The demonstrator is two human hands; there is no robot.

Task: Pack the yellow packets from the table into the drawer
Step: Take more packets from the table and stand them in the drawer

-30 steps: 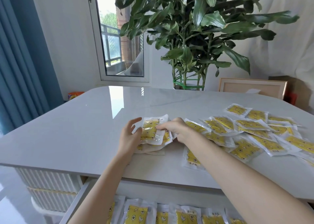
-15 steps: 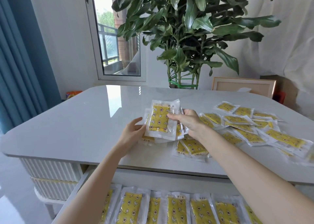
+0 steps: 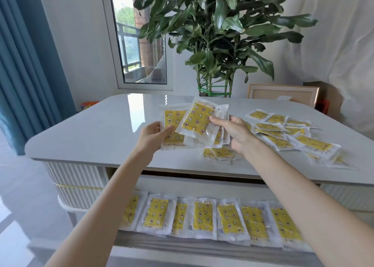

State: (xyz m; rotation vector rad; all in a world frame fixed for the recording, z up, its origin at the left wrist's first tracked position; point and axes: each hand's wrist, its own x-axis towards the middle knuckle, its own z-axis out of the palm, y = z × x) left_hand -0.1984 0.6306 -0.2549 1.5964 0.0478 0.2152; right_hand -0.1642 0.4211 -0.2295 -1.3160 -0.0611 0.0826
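Clear-wrapped yellow packets [image 3: 197,120] with star and moon prints, fanned, gripped by left hand [image 3: 154,136] and right hand [image 3: 232,132]

Packets [image 3: 197,121] w/ glossy clear plastic wrap, tabletop [image 3: 105,133] smooth glossy, drawer [image 3: 202,248] floor matt woodgrain.

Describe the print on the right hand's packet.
Its packet: yellow, small star and moon shapes, clear wrapper; head view.

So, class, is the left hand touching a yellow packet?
Touching. The head view shows the left hand pinching a yellow packet, thumb lying across its front.
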